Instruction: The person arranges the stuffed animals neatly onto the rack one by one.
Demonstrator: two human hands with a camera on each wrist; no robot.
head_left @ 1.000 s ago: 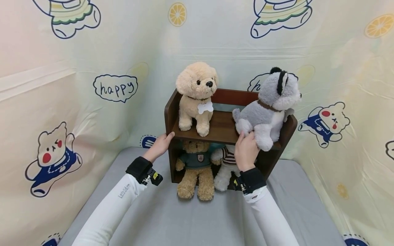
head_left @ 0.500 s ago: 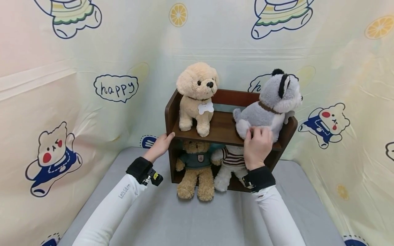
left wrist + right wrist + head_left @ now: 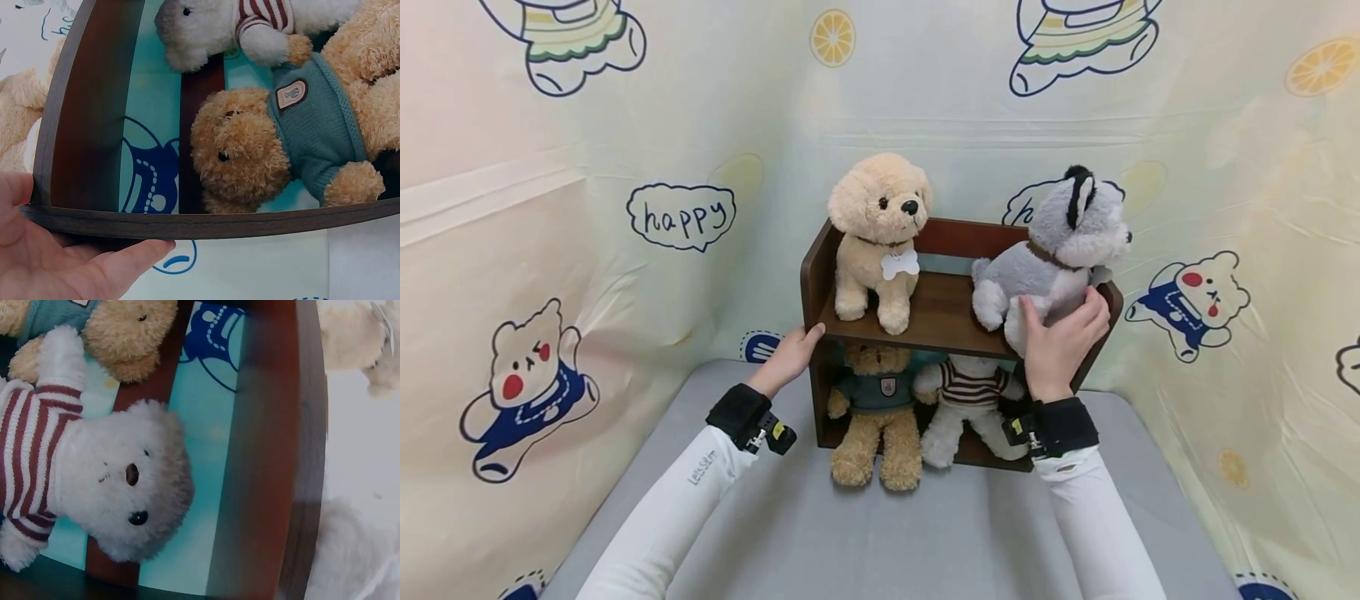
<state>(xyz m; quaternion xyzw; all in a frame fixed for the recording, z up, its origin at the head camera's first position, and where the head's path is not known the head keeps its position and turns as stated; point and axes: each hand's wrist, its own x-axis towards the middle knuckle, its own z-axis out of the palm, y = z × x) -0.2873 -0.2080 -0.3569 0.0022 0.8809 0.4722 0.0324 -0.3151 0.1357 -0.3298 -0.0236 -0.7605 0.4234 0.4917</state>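
A two-tier dark brown wooden shelf (image 3: 955,304) stands on the grey surface. My left hand (image 3: 786,360) grips its left side panel at the upper board; the left wrist view shows the thumb and fingers (image 3: 134,259) either side of the panel. On the upper board at right sits a grey and white plush dog (image 3: 1018,271), its head turned right. My right hand (image 3: 1063,343) holds the front of this dog low down, thumb at the near leg and fingers at the chest. A cream plush dog (image 3: 876,204) with a white bone tag sits at the upper left.
Below, a brown teddy bear (image 3: 880,433) in a green sweater and a white plush bear (image 3: 966,400) in a striped sweater sit side by side, legs sticking out in front. Printed curtains (image 3: 681,108) surround the grey padded surface (image 3: 865,542).
My right hand has moved right, from the grey dog's hind leg to its front. The dog's body and front leg have shifted slightly. My left hand has stayed on the panel.
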